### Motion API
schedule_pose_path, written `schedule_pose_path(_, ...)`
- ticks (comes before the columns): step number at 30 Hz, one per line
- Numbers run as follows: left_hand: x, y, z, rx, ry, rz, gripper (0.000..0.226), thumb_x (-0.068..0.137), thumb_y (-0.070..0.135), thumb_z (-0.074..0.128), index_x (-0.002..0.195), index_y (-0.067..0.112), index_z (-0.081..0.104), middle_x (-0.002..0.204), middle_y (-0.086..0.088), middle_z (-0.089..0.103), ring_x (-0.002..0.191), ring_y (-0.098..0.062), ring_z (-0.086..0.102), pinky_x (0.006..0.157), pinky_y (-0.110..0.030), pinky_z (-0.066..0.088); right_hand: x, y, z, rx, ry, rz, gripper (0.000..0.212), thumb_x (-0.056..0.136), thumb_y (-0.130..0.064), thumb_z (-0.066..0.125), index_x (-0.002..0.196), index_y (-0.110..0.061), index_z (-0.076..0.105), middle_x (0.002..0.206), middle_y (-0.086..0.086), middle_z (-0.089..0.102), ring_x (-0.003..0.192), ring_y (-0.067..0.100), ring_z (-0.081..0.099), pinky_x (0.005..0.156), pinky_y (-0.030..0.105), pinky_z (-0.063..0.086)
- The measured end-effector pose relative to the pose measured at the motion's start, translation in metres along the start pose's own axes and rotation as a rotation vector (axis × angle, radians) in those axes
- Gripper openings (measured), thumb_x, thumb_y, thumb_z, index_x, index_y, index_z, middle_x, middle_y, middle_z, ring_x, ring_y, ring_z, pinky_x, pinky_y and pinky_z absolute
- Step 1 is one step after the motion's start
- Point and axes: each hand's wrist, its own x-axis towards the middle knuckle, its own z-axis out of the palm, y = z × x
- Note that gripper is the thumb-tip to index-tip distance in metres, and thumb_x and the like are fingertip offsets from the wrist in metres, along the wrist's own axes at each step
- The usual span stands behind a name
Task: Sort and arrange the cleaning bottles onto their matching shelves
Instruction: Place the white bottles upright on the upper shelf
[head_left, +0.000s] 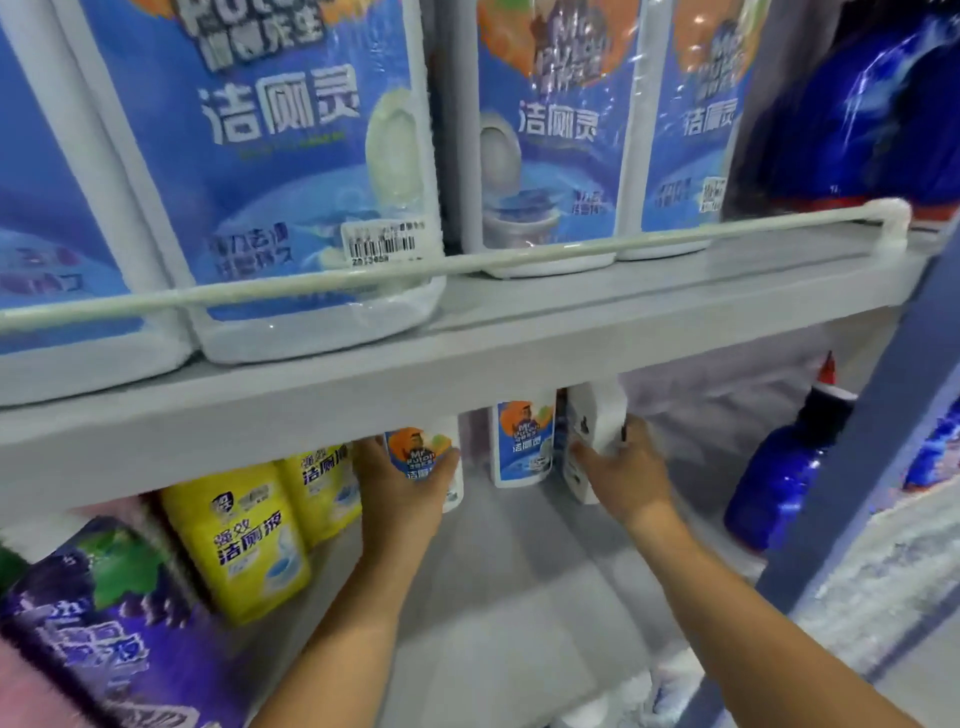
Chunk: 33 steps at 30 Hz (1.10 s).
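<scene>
Reaching under the grey upper shelf (467, 353), both hands work deep on the lower shelf (519, 597) near the middle of the frame. The left hand (400, 483) is wrapped around a white toilet-cleaner bottle (431, 457), upright, its blue-and-orange label facing out. The right hand (623, 467) is closed on a second white bottle (592, 431), also upright but turned so its plain back or side faces out. Between them, untouched, stands a third matching bottle (522, 441), label forward. At lower left two yellow bottles (249, 535) stand just beside the left hand, with a purple grape-printed pack (93, 613) in front. A dark blue bottle (789, 462) with a red tip stands at right, well apart. Across the top, large white bottles (291, 171) sit behind a rail (467, 265); the shelf edge hides the held bottles' tops.
</scene>
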Motion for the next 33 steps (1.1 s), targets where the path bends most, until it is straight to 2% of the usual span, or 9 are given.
schedule_pose_path(4, 0.005, 0.017, 0.008, 0.003, 0.004, -0.008, 0.056, 0.072, 0.009, 0.091, 0.119, 0.005, 0.061, 0.115, -0.014, 0.065, 0.114, -0.029, 0.06, 0.106, -0.047, 0.045, 0.014, 0.008, 0.013, -0.094, 0.091, -0.061, 0.042, 0.087, -0.039, 0.076, 0.118, -0.019, 0.056, 0.105, -0.002, 0.068, 0.094, 0.021, 0.065, 0.075, 0.027, 0.043)
schedule_pose_path(6, 0.015, 0.012, 0.007, -0.02, -0.061, 0.001, 0.031, 0.074, 0.003, 0.089, 0.089, 0.014, 0.065, 0.091, -0.001, 0.073, 0.095, -0.026, 0.067, 0.095, -0.041, 0.053, 0.018, 0.013, 0.012, -0.123, 0.095, -0.071, 0.043, 0.086, -0.043, 0.077, 0.117, -0.021, 0.057, 0.102, -0.005, 0.067, 0.089, 0.018, 0.062, 0.069, 0.025, 0.042)
schedule_pose_path(8, 0.023, 0.003, 0.005, -0.035, -0.161, -0.056, 0.031, 0.08, 0.001, 0.084, 0.076, 0.022, 0.062, 0.068, 0.015, 0.072, 0.074, -0.012, 0.07, 0.074, -0.022, 0.057, 0.015, 0.015, 0.01, -0.096, 0.074, -0.066, 0.039, 0.085, -0.041, 0.078, 0.113, -0.024, 0.056, 0.099, -0.007, 0.065, 0.085, 0.015, 0.06, 0.062, 0.021, 0.041)
schedule_pose_path(12, 0.024, -0.013, -0.003, -0.039, -0.16, -0.032, 0.042, 0.07, 0.028, 0.094, 0.103, 0.023, 0.068, 0.1, 0.009, 0.077, 0.098, -0.016, 0.073, 0.092, -0.041, 0.058, 0.0, 0.015, 0.005, -0.088, 0.027, -0.07, 0.036, 0.087, -0.038, 0.078, 0.112, -0.025, 0.055, 0.096, -0.008, 0.062, 0.082, 0.013, 0.06, 0.058, 0.012, 0.041)
schedule_pose_path(17, -0.008, -0.019, -0.015, -0.135, -0.225, -0.128, 0.04, 0.074, 0.021, 0.091, 0.106, 0.024, 0.067, 0.096, 0.007, 0.078, 0.09, -0.013, 0.076, 0.082, -0.037, 0.061, -0.032, 0.024, 0.0, -0.058, -0.017, -0.067, 0.037, 0.083, -0.042, 0.079, 0.11, -0.025, 0.06, 0.094, -0.009, 0.07, 0.085, 0.011, 0.068, 0.067, 0.03, 0.056)
schedule_pose_path(24, -0.097, -0.006, -0.066, -0.186, -0.214, -0.176, 0.036, 0.077, 0.01, 0.087, 0.102, 0.026, 0.066, 0.09, 0.011, 0.079, 0.084, -0.009, 0.077, 0.066, -0.021, 0.058, -0.104, 0.029, -0.029, 0.067, -0.19, -0.137, 0.03, 0.08, -0.038, 0.083, 0.101, -0.027, 0.064, 0.092, -0.009, 0.072, 0.083, 0.008, 0.069, 0.068, 0.032, 0.058)
schedule_pose_path(28, -0.166, 0.007, -0.114, -0.177, -0.156, -0.237, 0.043, 0.075, 0.014, 0.09, 0.109, 0.026, 0.067, 0.098, 0.005, 0.08, 0.091, -0.017, 0.077, 0.079, -0.037, 0.062, -0.155, 0.027, -0.051, 0.128, -0.324, -0.155, 0.026, 0.083, -0.029, 0.083, 0.104, -0.028, 0.067, 0.095, -0.009, 0.074, 0.082, 0.003, 0.07, 0.065, 0.022, 0.056)
schedule_pose_path(31, -0.222, 0.02, -0.153, -0.179, -0.079, -0.245, 0.048, 0.072, 0.018, 0.092, 0.113, 0.027, 0.068, 0.099, 0.005, 0.08, 0.089, -0.015, 0.077, 0.074, -0.031, 0.059, -0.202, 0.022, -0.062, 0.175, -0.413, -0.152, 0.032, 0.081, -0.029, 0.084, 0.106, -0.04, 0.068, 0.095, -0.018, 0.075, 0.087, 0.007, 0.071, 0.074, 0.032, 0.059)
schedule_pose_path(33, -0.251, 0.031, -0.183, -0.197, -0.029, -0.269, 0.043, 0.075, 0.013, 0.089, 0.111, 0.023, 0.069, 0.097, 0.004, 0.08, 0.087, -0.015, 0.077, 0.069, -0.026, 0.058, -0.233, 0.019, -0.061, 0.205, -0.476, -0.142, 0.035, 0.079, -0.029, 0.085, 0.105, -0.043, 0.068, 0.094, -0.021, 0.075, 0.087, 0.008, 0.071, 0.073, 0.028, 0.057)
